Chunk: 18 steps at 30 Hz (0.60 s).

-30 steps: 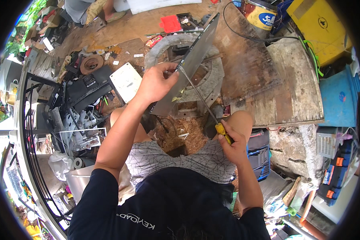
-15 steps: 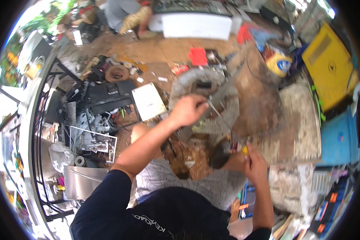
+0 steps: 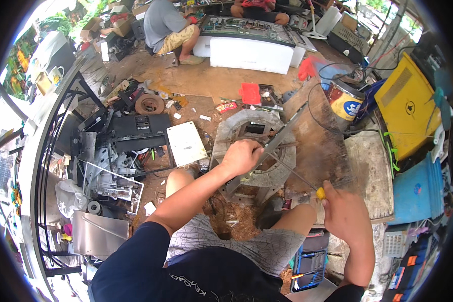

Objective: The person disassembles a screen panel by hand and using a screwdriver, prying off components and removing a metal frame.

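Note:
My left hand is closed around the lower part of a long, narrow dark strip, held slanting up to the right above a grey octagonal metal frame. In my right hand is a screwdriver with a yellow handle and a long thin shaft. Its shaft points up and left, with the tip end at the strip beside my left fingers; whether it touches cannot be made out. The frame stands on the ground in front of my knees.
On the right are a wooden board, a paint-type can, a yellow panel and a blue bin. Leftward lie a cream panel and scrap parts. Another person crouches by a white block; a tool case lies near my leg.
The view has tilted, so the surroundings sit lower and look sharper. My right hand has moved right with the screwdriver. My left hand still grips the strip.

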Tool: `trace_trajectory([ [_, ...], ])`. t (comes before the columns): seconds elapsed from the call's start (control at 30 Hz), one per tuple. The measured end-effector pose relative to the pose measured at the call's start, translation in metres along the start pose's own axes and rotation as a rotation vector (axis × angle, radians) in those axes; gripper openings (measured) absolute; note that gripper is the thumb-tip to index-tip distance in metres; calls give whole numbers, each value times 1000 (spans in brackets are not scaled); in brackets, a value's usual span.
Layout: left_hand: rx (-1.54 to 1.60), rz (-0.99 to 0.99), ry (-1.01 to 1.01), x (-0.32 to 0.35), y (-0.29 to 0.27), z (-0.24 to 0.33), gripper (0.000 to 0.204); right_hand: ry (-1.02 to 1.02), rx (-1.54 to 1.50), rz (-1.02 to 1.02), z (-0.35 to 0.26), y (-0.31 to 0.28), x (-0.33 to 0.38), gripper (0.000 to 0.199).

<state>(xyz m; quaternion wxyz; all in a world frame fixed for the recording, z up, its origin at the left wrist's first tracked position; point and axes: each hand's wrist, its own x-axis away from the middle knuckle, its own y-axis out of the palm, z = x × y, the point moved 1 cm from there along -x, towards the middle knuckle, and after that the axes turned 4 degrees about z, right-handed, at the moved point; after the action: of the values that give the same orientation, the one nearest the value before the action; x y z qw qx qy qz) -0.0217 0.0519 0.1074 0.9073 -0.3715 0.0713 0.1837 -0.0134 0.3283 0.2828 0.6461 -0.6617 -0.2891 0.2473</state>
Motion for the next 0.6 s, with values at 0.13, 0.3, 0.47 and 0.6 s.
trace_trajectory([
  [0.13,-89,26,42,-2,-1,0,24,10,34,-35,4,0,-5,42],
  [0.3,-236,156,235,-4,9,-10,18,-20,-252,178,46,49,10,38],
  [0.47,-259,96,201,-5,14,-3,21,323,-811,368,69,150,41,42],
  [0.6,-207,61,163,0,11,9,22,311,-819,480,50,209,34,41],
])
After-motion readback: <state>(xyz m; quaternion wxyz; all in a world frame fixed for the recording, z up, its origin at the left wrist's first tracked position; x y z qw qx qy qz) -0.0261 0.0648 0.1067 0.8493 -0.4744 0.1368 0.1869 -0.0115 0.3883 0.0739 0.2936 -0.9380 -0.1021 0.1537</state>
